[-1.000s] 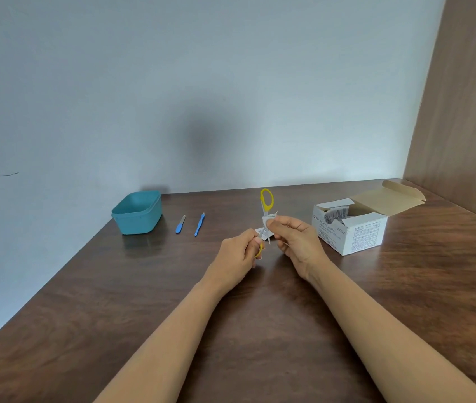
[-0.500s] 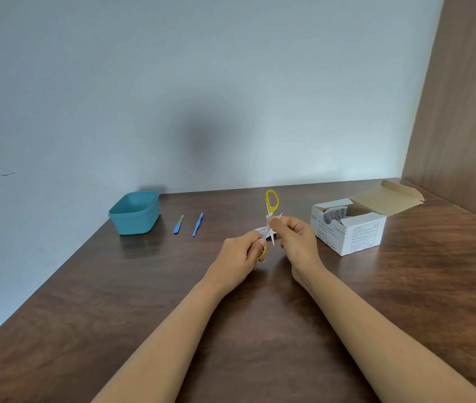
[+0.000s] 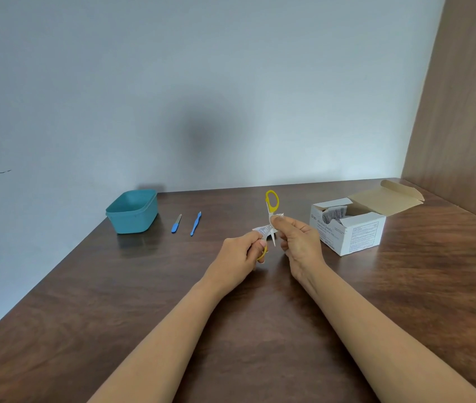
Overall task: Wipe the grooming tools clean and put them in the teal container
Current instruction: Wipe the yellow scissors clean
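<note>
Over the last second the yellow-handled scissors [image 3: 272, 212] have tipped from leaning slightly left to standing nearly upright, one yellow loop high above the hands, the other low in the left hand [image 3: 239, 254], and the white swab wipe [image 3: 263, 229] has slid from wrapping the blades near the pivot to sitting further along them, so a bare blade tip now pokes down between the two hands. I read that as the wiping stroke running along the blades, which puts the scissors partway through cleaning, not yet ready for the teal container [image 3: 133, 211]. The left hand's grip is curled closed, thumb and forefinger pinching the wipe while the lower fingers hook the bottom loop. The right hand [image 3: 297, 242] has its grip pressed together too, fingertips pinching the scissors just below the upper loop with a fold of wipe caught under them; whether the pads touch bare metal or only wipe I cannot tell. The scissors are held above the surface [image 3: 114, 301], well to the right of the teal container. Just right of the container lie a blue nail file [image 3: 176, 223] and a blue-handled tool [image 3: 195, 223], side by side, apart from each other and untouched. Far to the container's right stands an open box of alcohol swabs [image 3: 350, 228], its flap folded back.
</note>
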`<state>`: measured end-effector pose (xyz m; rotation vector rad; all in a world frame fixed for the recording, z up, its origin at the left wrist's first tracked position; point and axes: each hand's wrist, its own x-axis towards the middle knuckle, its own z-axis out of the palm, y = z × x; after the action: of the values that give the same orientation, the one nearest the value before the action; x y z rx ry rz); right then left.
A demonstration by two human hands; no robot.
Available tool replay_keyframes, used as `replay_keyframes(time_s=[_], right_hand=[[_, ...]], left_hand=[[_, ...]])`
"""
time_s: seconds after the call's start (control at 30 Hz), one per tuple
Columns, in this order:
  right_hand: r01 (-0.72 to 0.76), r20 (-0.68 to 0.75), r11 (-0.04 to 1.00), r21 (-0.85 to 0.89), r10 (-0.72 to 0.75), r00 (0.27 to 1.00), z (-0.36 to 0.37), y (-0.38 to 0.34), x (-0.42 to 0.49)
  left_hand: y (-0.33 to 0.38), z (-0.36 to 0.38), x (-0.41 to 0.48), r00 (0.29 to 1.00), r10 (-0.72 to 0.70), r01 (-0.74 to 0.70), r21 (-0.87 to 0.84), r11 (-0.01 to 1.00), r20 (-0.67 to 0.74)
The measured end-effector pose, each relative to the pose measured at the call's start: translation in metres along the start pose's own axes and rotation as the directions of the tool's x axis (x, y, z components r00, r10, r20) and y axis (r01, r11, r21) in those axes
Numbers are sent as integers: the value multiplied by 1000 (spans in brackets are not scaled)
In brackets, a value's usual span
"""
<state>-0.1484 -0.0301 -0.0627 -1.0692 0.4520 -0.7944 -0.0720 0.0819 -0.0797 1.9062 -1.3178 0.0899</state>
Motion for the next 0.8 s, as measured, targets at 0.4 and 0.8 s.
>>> replay_keyframes(time_s=[0.4,0.8], right_hand=[[32,-68,999,12,-31,997,2,1,2],[-18,-97,993,117,29,995,-1,2,6]], left_hand=[[0,2,1,1000,-12,11,19,1000,19],[-2,2,2,999,18,-19,53,998,30]])
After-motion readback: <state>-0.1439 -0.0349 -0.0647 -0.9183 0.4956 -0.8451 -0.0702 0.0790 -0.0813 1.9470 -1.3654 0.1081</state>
